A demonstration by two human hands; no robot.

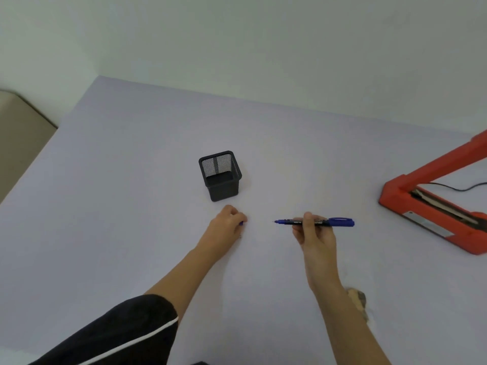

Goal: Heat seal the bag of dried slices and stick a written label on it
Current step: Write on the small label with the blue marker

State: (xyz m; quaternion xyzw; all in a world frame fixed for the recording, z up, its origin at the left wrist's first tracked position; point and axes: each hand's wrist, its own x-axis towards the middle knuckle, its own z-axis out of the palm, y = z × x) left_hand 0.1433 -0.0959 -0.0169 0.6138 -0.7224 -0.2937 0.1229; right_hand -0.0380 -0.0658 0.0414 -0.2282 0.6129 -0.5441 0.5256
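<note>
Marker uncapped over a pale counter (pixel 131 180), heat sealer cut off at the right edge.

The red heat sealer (pixel 432 206) ran out of view, its arm raised; the bag of slices showed only as a blurred brownish patch (pixel 357 299) behind the right forearm (hard to make out). The right hand (pixel 315 235) had its fingers closed around a blue marker (pixel 315 222), tip bare and pointing left. The left hand (pixel 226 227) was curled on a small blue piece, likely the cap (pixel 242 223), just before a black mesh pen holder (pixel 220 175).
</note>
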